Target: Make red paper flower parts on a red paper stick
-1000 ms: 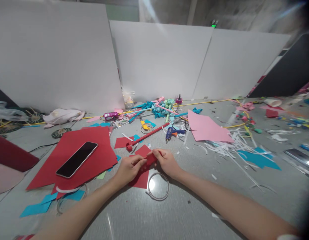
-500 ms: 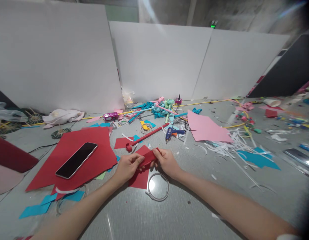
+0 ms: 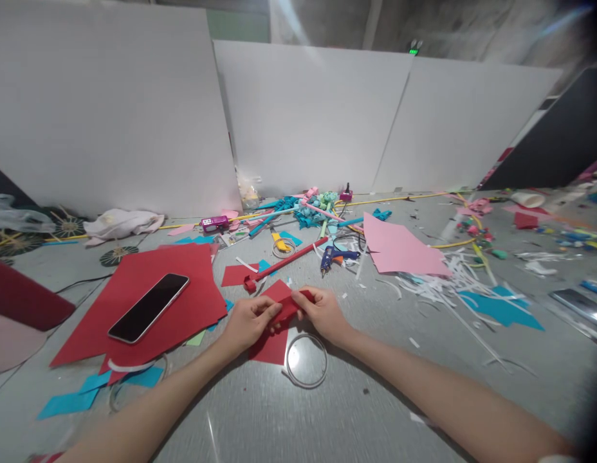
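Both my hands meet at the middle of the grey table over a small piece of red paper (image 3: 289, 307). My left hand (image 3: 247, 323) pinches its left end, fingers closed. My right hand (image 3: 321, 311) grips its right end, with the paper partly rolled or folded between the fingers. Under the hands lies a flat red paper sheet (image 3: 270, 344). A clear ring of tape (image 3: 305, 360) rests just in front of my right wrist.
A black phone (image 3: 148, 307) lies on a large red sheet (image 3: 148, 302) to the left. Beyond the hands are a red paper stick (image 3: 286, 257), a blue glue gun (image 3: 334, 255), a pink sheet (image 3: 399, 247), white paper strips (image 3: 448, 276) and blue scraps (image 3: 498, 305). White boards (image 3: 308, 116) wall the back.
The red piece has been turned and folded tighter between my fingers; both hands stay in nearly the same spot.
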`<state>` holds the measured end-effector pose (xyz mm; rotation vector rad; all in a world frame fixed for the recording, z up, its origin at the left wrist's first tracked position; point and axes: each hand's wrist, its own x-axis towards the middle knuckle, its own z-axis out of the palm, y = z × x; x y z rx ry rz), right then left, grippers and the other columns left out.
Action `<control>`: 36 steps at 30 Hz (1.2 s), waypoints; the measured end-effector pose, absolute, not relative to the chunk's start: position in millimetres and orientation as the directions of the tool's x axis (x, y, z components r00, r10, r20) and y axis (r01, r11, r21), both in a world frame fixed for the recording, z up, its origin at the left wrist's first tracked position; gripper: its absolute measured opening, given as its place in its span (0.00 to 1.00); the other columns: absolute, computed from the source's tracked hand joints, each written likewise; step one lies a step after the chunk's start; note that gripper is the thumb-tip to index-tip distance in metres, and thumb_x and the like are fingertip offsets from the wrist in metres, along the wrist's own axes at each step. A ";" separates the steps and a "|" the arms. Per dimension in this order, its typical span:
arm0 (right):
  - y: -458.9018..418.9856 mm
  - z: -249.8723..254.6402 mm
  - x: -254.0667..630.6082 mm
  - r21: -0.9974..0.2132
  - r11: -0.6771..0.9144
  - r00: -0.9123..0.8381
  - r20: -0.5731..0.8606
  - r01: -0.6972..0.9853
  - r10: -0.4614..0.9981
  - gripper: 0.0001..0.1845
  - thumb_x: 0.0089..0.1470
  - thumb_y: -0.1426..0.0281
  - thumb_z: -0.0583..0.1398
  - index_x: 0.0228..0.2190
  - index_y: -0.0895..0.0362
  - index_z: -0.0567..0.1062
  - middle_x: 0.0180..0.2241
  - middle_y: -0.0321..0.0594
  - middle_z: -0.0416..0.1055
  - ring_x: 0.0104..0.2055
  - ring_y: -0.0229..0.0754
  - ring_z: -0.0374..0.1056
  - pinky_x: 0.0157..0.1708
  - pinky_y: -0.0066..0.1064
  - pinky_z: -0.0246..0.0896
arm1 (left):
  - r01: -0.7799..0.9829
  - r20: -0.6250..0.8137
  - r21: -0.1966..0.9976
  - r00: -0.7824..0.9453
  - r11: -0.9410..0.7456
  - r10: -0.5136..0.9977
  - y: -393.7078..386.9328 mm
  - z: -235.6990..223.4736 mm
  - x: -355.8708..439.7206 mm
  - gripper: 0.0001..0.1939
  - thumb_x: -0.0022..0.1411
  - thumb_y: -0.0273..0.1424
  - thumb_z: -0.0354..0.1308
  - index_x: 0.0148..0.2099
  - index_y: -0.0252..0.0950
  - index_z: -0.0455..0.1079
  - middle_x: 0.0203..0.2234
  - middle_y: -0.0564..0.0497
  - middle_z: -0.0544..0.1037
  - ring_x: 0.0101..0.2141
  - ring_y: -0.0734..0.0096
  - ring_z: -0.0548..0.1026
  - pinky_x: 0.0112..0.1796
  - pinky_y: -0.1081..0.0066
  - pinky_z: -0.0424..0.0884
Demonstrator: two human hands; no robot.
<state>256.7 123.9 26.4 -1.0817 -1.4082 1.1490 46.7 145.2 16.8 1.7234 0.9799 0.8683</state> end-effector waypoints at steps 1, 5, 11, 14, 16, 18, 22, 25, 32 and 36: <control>123.4 25.7 256.7 -0.986 0.156 -0.115 0.148 0.059 0.982 0.30 0.64 0.48 0.59 0.21 0.58 0.73 0.17 0.33 0.66 0.18 0.33 0.58 0.20 0.26 0.52 | 0.229 0.119 0.944 0.431 -0.236 0.894 144.7 17.3 47.2 0.20 0.70 0.46 0.58 0.34 0.35 0.76 0.22 0.51 0.80 0.24 0.69 0.78 0.30 0.72 0.72; 123.4 22.2 257.7 -0.983 0.165 -0.045 0.162 0.083 0.986 0.39 0.69 0.46 0.51 0.15 0.58 0.70 0.12 0.34 0.61 0.16 0.32 0.56 0.19 0.26 0.50 | 0.246 0.121 0.937 0.435 -0.247 0.892 143.9 18.7 48.4 0.20 0.70 0.46 0.57 0.34 0.35 0.76 0.22 0.50 0.80 0.23 0.69 0.78 0.29 0.72 0.72; 125.9 24.4 259.4 -0.979 0.179 -0.045 0.184 -0.100 0.982 0.33 0.67 0.45 0.51 0.28 0.59 0.76 0.18 0.37 0.71 0.15 0.33 0.57 0.17 0.26 0.49 | 0.118 0.086 0.984 0.330 -0.131 0.940 150.4 17.4 46.3 0.22 0.68 0.50 0.58 0.36 0.35 0.71 0.22 0.49 0.81 0.20 0.68 0.78 0.25 0.72 0.73; 125.3 23.9 257.6 -0.989 0.137 -0.239 0.144 -0.046 0.960 0.26 0.62 0.47 0.61 0.38 0.59 0.77 0.20 0.34 0.72 0.17 0.33 0.60 0.19 0.25 0.53 | 0.043 0.080 0.994 0.322 -0.099 0.944 151.0 17.9 45.9 0.22 0.67 0.51 0.59 0.38 0.35 0.70 0.23 0.49 0.81 0.19 0.68 0.77 0.23 0.71 0.73; 125.3 21.7 256.1 -0.991 0.125 -0.286 0.109 0.040 0.952 0.25 0.58 0.48 0.65 0.33 0.59 0.76 0.20 0.34 0.72 0.18 0.33 0.61 0.19 0.25 0.54 | 0.050 0.078 0.993 0.375 -0.104 0.924 149.1 19.1 46.6 0.22 0.67 0.51 0.60 0.37 0.35 0.70 0.23 0.49 0.81 0.20 0.69 0.78 0.24 0.71 0.74; 125.9 19.5 255.4 -0.989 0.123 -0.264 0.096 0.087 0.960 0.26 0.59 0.47 0.65 0.26 0.58 0.73 0.19 0.35 0.72 0.18 0.32 0.62 0.19 0.24 0.54 | 0.076 0.061 0.991 0.446 -0.106 0.893 146.5 21.2 47.8 0.21 0.67 0.50 0.60 0.37 0.35 0.70 0.23 0.49 0.81 0.21 0.69 0.78 0.26 0.71 0.74; 127.7 18.8 256.5 -0.990 0.121 -0.223 0.101 0.079 0.970 0.27 0.62 0.48 0.62 0.24 0.57 0.71 0.19 0.35 0.72 0.18 0.32 0.62 0.19 0.25 0.53 | 0.125 0.031 0.985 0.535 -0.116 0.844 143.8 26.6 50.3 0.19 0.67 0.47 0.62 0.40 0.35 0.71 0.27 0.48 0.83 0.24 0.69 0.79 0.29 0.71 0.75; 127.2 20.9 256.8 -0.986 0.148 -0.181 0.132 0.076 0.975 0.26 0.61 0.49 0.63 0.24 0.58 0.73 0.20 0.34 0.72 0.18 0.32 0.62 0.20 0.25 0.54 | 0.183 0.022 0.971 0.566 -0.151 0.824 144.0 28.1 50.8 0.19 0.68 0.47 0.61 0.39 0.34 0.74 0.27 0.47 0.82 0.26 0.70 0.79 0.31 0.72 0.74; 122.9 24.0 254.8 -0.994 0.083 -0.295 0.058 0.073 0.954 0.24 0.56 0.51 0.68 0.25 0.61 0.79 0.19 0.37 0.72 0.20 0.33 0.62 0.21 0.26 0.54 | 0.211 -0.015 0.967 0.602 -0.141 0.798 143.8 25.5 48.0 0.20 0.68 0.49 0.59 0.37 0.35 0.73 0.24 0.49 0.81 0.27 0.67 0.80 0.31 0.71 0.74; 123.9 23.1 256.5 -0.994 0.088 -0.162 0.078 0.058 0.984 0.26 0.58 0.50 0.66 0.26 0.61 0.80 0.16 0.35 0.69 0.18 0.32 0.60 0.20 0.26 0.52 | 0.205 -0.019 0.968 0.639 -0.147 0.769 144.0 29.0 46.4 0.20 0.69 0.49 0.58 0.38 0.35 0.73 0.22 0.50 0.80 0.25 0.68 0.80 0.29 0.73 0.72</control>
